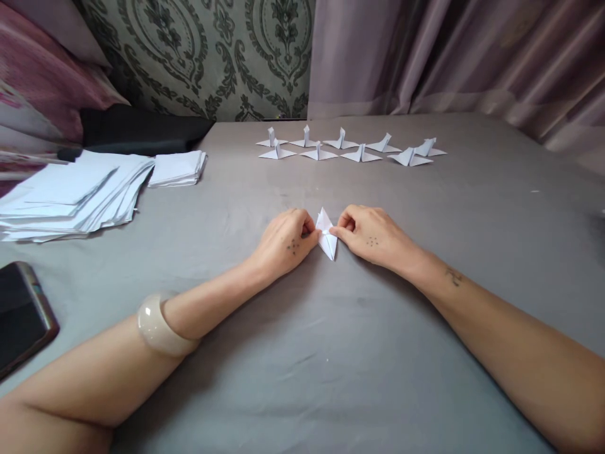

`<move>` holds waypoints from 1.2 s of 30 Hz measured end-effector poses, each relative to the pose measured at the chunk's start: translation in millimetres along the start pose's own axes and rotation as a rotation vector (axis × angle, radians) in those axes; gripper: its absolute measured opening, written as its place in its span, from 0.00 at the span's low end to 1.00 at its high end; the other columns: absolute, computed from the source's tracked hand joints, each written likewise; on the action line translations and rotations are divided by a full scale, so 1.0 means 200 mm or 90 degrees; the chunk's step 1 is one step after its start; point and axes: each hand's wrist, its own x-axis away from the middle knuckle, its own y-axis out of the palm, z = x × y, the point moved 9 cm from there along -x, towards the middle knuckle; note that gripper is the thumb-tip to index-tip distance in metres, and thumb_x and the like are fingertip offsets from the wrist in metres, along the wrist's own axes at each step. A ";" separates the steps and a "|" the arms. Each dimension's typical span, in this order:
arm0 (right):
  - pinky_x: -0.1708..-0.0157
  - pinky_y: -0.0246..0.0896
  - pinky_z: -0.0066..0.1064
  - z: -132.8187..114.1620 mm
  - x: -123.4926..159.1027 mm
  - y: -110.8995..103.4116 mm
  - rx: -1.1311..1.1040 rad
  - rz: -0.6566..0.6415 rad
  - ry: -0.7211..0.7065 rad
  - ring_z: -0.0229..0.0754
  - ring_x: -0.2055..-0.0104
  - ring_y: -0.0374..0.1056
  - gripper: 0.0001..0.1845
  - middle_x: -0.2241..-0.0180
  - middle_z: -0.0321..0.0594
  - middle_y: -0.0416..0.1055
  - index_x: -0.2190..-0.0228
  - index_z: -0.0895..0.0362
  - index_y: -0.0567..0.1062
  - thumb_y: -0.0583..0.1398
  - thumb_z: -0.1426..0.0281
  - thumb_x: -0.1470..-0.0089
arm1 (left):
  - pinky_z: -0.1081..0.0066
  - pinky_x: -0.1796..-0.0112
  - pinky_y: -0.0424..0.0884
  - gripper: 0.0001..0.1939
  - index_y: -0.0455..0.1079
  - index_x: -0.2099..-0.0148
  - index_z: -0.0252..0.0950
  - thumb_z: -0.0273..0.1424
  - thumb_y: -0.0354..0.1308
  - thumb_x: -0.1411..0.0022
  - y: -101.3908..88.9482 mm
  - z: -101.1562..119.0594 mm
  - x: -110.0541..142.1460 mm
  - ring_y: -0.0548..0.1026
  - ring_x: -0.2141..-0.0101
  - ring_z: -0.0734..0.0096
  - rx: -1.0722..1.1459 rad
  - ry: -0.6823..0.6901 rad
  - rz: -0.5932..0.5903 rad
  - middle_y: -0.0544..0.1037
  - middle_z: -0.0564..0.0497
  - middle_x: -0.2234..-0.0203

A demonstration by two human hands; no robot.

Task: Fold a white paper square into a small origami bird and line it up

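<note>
A small piece of white folded paper (327,243), shaped like a narrow diamond with a crease down its lower half, is held just above or on the grey cloth between my two hands. My left hand (289,241) pinches its left edge between thumb and curled fingers. From the other side, my right hand (373,232) grips the right edge in the same way, its thumb lying on the paper. Both hands have their fingers curled under, so the fingertips behind the paper are hidden.
Several folded paper birds (362,153) stand in two rows at the back of the grey-covered table (302,378). On the left lie a large paper stack (70,195), a smaller stack (176,169), a black cloth-like item (142,129) and a phone (23,315).
</note>
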 end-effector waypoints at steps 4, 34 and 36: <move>0.68 0.54 0.31 -0.01 0.03 -0.01 -0.027 0.047 -0.027 0.39 0.69 0.64 0.08 0.69 0.37 0.72 0.73 0.55 0.70 0.60 0.65 0.45 | 0.65 0.59 0.65 0.07 0.67 0.57 0.35 0.28 0.49 0.35 -0.01 0.10 0.04 0.66 0.61 0.65 -0.074 0.151 0.068 0.72 0.46 0.62; 0.64 0.61 0.29 -0.14 0.15 0.01 0.059 0.015 -0.255 0.41 0.56 0.72 0.19 0.49 0.35 0.73 0.55 0.48 0.77 0.53 0.77 0.41 | 0.60 0.59 0.69 0.14 0.75 0.62 0.31 0.25 0.46 0.37 0.04 0.22 0.19 0.73 0.59 0.57 -0.284 0.269 -0.073 0.78 0.42 0.63; 0.66 0.61 0.29 -0.14 0.15 0.02 0.090 0.000 -0.256 0.41 0.57 0.72 0.19 0.48 0.35 0.72 0.55 0.47 0.77 0.53 0.77 0.41 | 0.60 0.59 0.69 0.14 0.76 0.64 0.31 0.24 0.47 0.38 0.03 0.21 0.18 0.74 0.60 0.57 -0.257 0.261 -0.063 0.79 0.43 0.65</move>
